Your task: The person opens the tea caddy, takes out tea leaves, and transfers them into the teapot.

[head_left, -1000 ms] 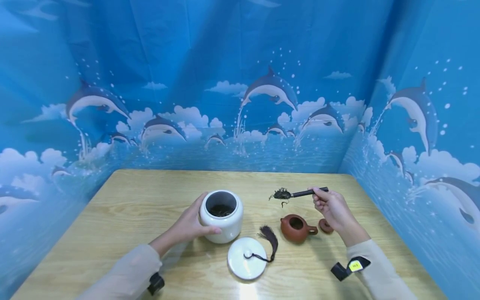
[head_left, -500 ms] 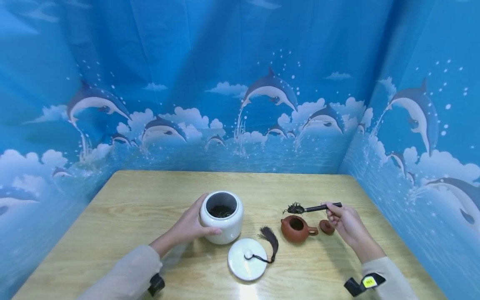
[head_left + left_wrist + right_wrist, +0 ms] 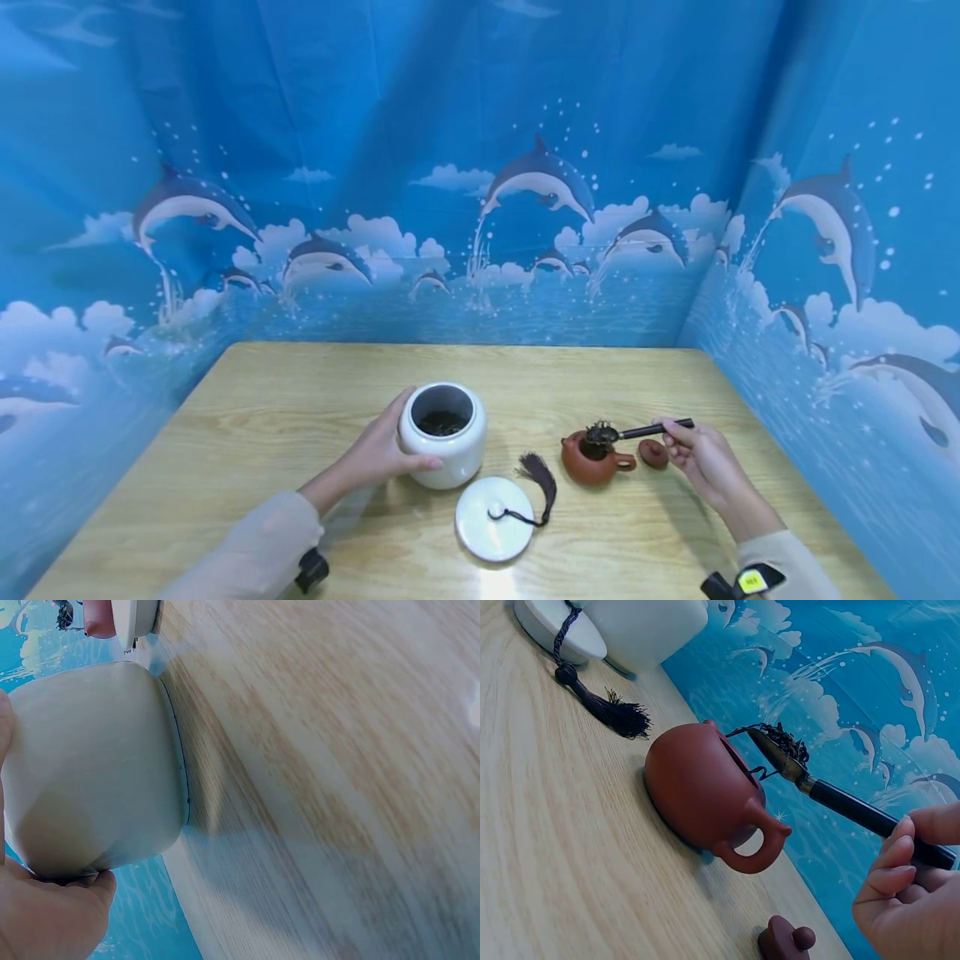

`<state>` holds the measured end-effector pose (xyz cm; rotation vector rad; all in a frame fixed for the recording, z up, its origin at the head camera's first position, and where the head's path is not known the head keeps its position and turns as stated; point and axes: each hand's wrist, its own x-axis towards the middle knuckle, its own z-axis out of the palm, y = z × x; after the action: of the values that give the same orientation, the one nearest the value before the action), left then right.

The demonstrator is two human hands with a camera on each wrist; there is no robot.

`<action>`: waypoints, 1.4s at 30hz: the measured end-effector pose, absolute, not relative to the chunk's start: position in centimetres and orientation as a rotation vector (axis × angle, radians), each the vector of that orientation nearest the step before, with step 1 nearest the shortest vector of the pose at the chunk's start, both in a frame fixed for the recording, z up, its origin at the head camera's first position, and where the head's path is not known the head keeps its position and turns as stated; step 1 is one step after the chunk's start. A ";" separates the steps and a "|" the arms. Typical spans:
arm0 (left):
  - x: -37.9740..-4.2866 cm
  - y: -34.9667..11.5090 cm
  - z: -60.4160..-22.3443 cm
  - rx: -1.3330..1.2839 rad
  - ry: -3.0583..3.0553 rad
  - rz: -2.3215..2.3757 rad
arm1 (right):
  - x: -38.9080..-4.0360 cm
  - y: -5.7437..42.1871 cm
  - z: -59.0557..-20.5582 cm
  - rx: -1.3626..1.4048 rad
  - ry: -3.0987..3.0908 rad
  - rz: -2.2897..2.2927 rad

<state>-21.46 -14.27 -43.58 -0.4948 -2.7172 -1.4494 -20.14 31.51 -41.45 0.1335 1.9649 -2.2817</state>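
My left hand (image 3: 386, 450) grips the side of a white ceramic jar (image 3: 457, 458), which stands upright with dark tea leaves (image 3: 442, 422) inside. In my right hand (image 3: 705, 462) I pinch the dark handle of a tea scoop (image 3: 855, 808). Its metal bowl carries a heap of twisted tea leaves (image 3: 786, 742), held right over the mouth of a small reddish-brown clay teapot (image 3: 697, 780). A few strands hang from the scoop at the opening. The teapot stands uncovered on the table, its handle toward my right hand.
A white jar lid (image 3: 483, 533) with a dark tassel (image 3: 542, 479) lies in front of the jar. The teapot's small lid (image 3: 653, 453) sits right of its handle. Beyond the wooden table (image 3: 300, 383) hangs a blue dolphin-print curtain (image 3: 420, 208).
My right hand has moved toward me and to the right, lowering the loaded scoop from behind the teapot to over its mouth. My left hand and the jar have stayed put.
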 end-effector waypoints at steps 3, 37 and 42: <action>-21.4 -14.3 -43.6 -0.492 -2.717 -1.452 | -20.0 31.7 -41.4 0.142 1.972 -2.281; -21.4 -14.3 -43.5 -0.499 -2.715 -1.462 | -19.8 31.0 -40.3 0.208 2.250 -2.087; -21.4 -14.3 -43.6 -0.506 -2.704 -1.471 | -20.1 30.1 -39.9 0.237 2.508 -1.844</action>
<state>-21.44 -14.34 -43.57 -0.5062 -2.7042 -1.4710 -20.08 30.07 -39.87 0.2368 2.5082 -1.8442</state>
